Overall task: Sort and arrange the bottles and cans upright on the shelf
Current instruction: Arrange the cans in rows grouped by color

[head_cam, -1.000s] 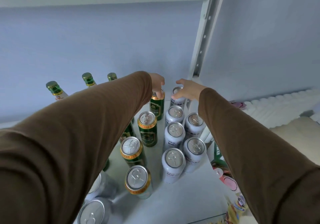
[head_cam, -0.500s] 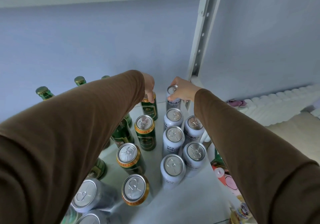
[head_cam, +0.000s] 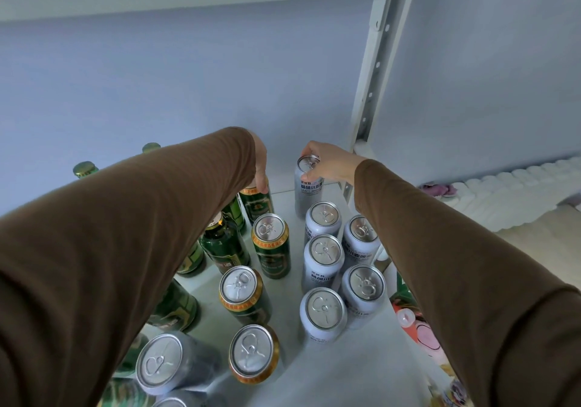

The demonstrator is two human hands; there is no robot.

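The right hand [head_cam: 330, 166] grips the rearmost white can [head_cam: 308, 186] by its top rim, while the left hand [head_cam: 261, 167] grasps the rearmost green can [head_cam: 256, 203] alongside.

Brown sleeves [head_cam: 125, 249] cross the frame from both lower corners. At centre, green cans [head_cam: 271, 246] carry gold rims and silver tops. To their right, pale silver-white cans [head_cam: 322, 262] bear dark lettering. Green bottles [head_cam: 224, 246] with gold caps stand at left. The shelf [head_cam: 345, 372] is white.
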